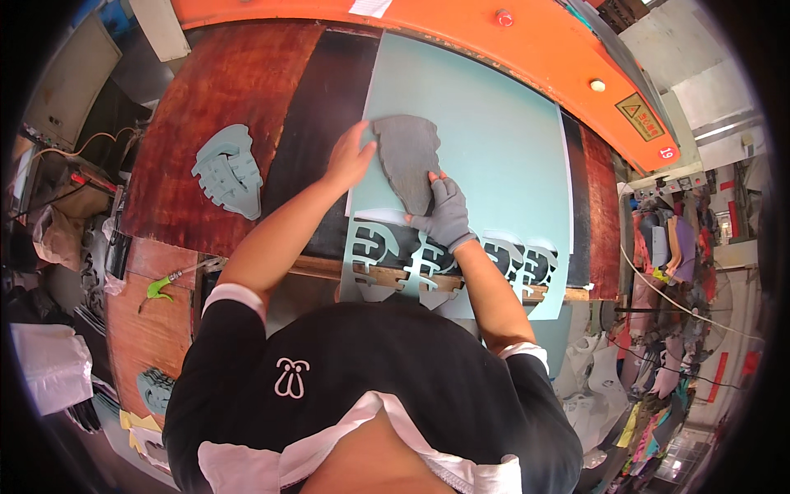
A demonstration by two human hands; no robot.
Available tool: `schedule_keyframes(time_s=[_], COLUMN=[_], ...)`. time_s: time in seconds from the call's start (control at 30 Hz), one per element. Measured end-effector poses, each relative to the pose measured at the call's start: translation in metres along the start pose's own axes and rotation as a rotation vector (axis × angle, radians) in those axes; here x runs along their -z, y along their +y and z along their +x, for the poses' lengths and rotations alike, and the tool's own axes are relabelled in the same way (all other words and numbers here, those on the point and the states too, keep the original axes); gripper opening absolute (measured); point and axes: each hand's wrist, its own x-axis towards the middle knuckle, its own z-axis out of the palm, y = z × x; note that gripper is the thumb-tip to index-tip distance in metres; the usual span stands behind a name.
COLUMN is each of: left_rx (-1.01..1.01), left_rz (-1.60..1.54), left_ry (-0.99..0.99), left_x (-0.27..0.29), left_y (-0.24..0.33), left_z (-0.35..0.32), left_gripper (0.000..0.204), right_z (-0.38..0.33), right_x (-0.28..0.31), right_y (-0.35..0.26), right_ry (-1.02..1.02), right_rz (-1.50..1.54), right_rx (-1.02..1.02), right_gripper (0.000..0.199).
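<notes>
A pale teal sheet [485, 132] lies on the dark wooden press table [222, 90], with shoe-part shapes cut out along its near edge. On it rests a grey shoe-shaped cutting die [407, 156]. My bare left hand [350, 156] presses flat against the die's left edge. My right hand [444, 214], in a grey glove, holds the die's near right end with its fingers on it.
A stack of cut teal pieces [230, 169] sits on the table to the left. An orange machine beam [461, 33] runs across the back. A green-handled tool [160, 286] lies on a side bench at lower left. Cluttered racks stand to the right.
</notes>
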Motion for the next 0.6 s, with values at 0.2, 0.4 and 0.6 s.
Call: schedule_keyframes(time_s=[0.2,0.4,0.6], left_rx=[0.211,0.308,0.419], left_rz=[-0.306,-0.503,-0.502], left_ry=[-0.095,-0.079,-0.023], left_x=[-0.022,-0.016,-0.014], left_y=[-0.009,-0.001,0.000], left_z=[0.041,0.036,0.038], left_gripper=[0.045,0.038,0.039], right_z=[0.005,0.004,0.005], right_x=[0.008,0.007,0.000], right_y=[0.006,0.019,0.026], right_ry=[0.034,0.048,0.038], right_rz=[0.139,0.196,0.233], right_rx=[0.028,0.016,0.062], right_gripper=[0.086,0.079,0.079])
